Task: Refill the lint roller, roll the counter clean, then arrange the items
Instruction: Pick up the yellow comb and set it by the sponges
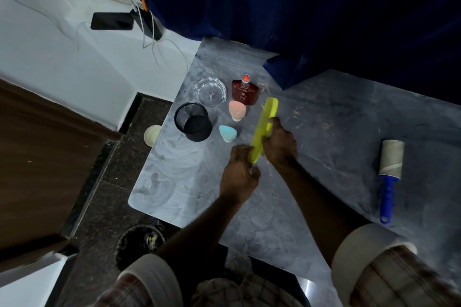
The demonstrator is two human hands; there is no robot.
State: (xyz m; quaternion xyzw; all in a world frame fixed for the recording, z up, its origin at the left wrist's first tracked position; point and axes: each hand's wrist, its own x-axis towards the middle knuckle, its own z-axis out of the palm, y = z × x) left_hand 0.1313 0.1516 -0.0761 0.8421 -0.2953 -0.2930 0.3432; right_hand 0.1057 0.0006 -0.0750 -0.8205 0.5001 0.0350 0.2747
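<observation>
Your left hand point(240, 173) curls round near end of yellow comb point(268, 113). Your right hand point(280, 144) pinches comb's middle from right side. Lint roller point(391, 164) lies on grey surface point(311, 194) well to right, blue handle toward you. Farther, left of comb: blue sponge point(227, 133), black mesh cup point(193, 122), pink sponge point(237, 109). Behind them, glass dish point(209, 92) and perfume bottle point(245, 93).

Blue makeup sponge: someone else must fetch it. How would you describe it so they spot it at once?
On the grey counter, near its left edge, the blue makeup sponge lies right of the black mesh cup. It is the only blue teardrop; the peach sponge sits behind it.
</observation>
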